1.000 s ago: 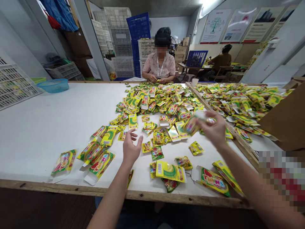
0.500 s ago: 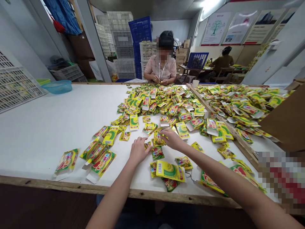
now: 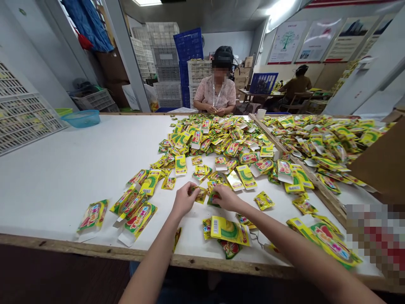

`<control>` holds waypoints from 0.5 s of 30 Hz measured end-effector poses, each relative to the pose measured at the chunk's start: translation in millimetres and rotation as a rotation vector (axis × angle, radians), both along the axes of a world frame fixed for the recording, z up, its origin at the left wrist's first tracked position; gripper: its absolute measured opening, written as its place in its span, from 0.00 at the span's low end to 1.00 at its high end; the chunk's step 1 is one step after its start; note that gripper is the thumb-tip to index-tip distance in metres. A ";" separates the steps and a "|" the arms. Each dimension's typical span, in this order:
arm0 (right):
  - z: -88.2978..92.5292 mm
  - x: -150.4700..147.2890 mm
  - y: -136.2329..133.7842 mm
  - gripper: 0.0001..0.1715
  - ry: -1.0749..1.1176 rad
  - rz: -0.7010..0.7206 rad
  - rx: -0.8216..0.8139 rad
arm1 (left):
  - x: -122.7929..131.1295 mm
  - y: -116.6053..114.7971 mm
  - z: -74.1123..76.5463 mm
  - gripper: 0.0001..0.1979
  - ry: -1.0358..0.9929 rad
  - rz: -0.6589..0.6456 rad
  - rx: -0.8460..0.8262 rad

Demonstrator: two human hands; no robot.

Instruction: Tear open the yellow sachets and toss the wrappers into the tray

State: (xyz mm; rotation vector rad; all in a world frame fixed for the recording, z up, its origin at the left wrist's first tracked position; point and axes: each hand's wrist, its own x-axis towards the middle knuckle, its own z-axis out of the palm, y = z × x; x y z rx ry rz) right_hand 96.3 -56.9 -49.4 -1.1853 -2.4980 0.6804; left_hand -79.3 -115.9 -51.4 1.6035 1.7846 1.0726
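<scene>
My left hand (image 3: 184,199) is closed, pinching a small yellow sachet (image 3: 200,195) by its left end, just above the white table. To its right, my right hand (image 3: 227,197) has its fingers closed on a green sachet (image 3: 213,199), partly hidden under them. Loose yellow sachets (image 3: 218,178) lie just beyond my right fingertips. Nearer to me, a yellow carton (image 3: 230,230) rests on several sachets. Another yellow packet (image 3: 177,239) shows beside my left forearm.
Opened cartons (image 3: 138,222) lie at left. A large heap of cartons and sachets (image 3: 218,134) spreads ahead, with a wooden divider (image 3: 297,162) on its right. A blue basin (image 3: 81,118) stands far left. A person (image 3: 215,90) sits opposite; a brown box (image 3: 379,162) is at right.
My left hand has closed on the small yellow sachet. My right hand has come down from the yellow sachets onto the green one. A yellow packet now shows by my left forearm.
</scene>
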 end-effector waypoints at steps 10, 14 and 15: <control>13.4 2.6 -38.7 0.26 1.009 -0.313 -0.823 | 44.8 -14.3 7.3 0.15 -0.345 -0.050 0.103; 18.0 3.9 -45.8 0.25 1.198 -0.357 -0.949 | 50.9 -16.4 9.3 0.13 -0.173 0.015 0.178; 17.5 4.5 -45.3 0.24 1.260 -0.401 -0.924 | 52.3 -15.7 9.5 0.13 -0.176 0.026 0.175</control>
